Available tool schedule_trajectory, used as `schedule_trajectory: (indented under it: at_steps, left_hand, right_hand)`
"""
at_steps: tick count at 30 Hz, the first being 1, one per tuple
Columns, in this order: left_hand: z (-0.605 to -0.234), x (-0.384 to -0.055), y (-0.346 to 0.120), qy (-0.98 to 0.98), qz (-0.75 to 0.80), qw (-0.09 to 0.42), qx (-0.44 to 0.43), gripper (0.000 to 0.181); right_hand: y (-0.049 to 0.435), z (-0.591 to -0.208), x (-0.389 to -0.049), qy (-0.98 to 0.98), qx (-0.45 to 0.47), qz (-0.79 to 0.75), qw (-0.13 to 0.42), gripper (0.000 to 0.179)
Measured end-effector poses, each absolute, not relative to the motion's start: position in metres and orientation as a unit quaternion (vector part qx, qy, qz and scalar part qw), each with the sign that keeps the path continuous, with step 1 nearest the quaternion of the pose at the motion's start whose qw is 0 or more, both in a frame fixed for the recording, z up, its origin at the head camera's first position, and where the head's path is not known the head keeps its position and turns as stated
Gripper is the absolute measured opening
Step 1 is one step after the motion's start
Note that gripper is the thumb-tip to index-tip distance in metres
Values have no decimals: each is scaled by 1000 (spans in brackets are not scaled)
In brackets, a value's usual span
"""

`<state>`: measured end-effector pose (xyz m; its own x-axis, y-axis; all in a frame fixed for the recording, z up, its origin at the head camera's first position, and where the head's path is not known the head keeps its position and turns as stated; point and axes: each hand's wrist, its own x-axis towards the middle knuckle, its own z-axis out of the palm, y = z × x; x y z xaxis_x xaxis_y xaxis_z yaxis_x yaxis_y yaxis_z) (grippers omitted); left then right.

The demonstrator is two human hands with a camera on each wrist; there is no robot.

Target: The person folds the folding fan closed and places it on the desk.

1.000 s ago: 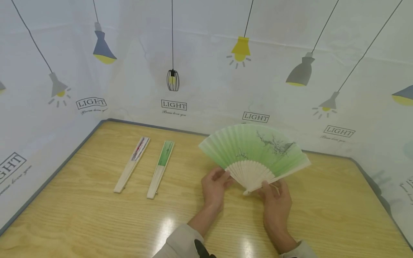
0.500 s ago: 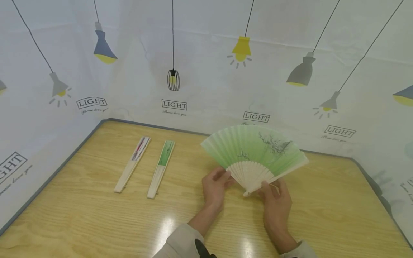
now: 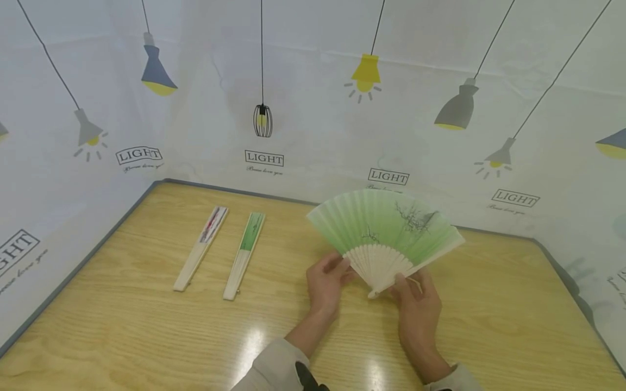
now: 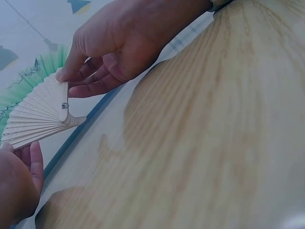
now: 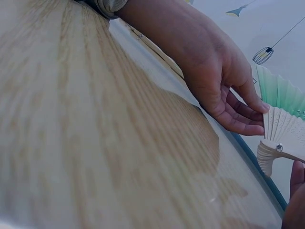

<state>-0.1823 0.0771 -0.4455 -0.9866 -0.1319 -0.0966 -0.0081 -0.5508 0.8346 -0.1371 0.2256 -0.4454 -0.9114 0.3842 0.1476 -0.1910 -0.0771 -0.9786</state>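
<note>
A green folding fan [image 3: 386,222] with a dark blossom-branch print is spread wide between both hands. My left hand [image 3: 325,285] pinches its left outer stick, with the thumb on the pale ribs. My right hand [image 3: 419,309] pinches the right outer stick close to the pivot. In the left wrist view, the right hand [image 4: 114,47] shows above the pivot and the left hand [image 4: 19,186] supports the ribs from the lower left corner. The right wrist view has the left hand [image 5: 219,71] with its thumb against the end stick; only part of the right hand [image 5: 296,200] appears there.
To the left, two folded fans lie side by side on the wooden table [image 3: 146,336]: a white one with a red-and-dark print [image 3: 199,250] and a green one [image 3: 244,255]. A wall sheet printed with lamps [image 3: 313,108] stands behind the table's dark edge.
In the head view, the spread fan's outer corners have shifted slightly inward, and its width looks a little smaller. Both hands keep nearly the same places; the two folded fans have not moved.
</note>
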Motion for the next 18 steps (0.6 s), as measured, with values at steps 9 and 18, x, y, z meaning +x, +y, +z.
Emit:
schedule_trajectory:
  at_steps: [9,18]
  left_hand:
    - [-449,-183,78,-483,-873,35,63,16]
    - [-449,-184,78,-494,-867,38,56,16]
  right_hand:
    - [225,-444,-136,-658,-85,723,193,40]
    - [224,-445,-137,-658,-91,722,195,39]
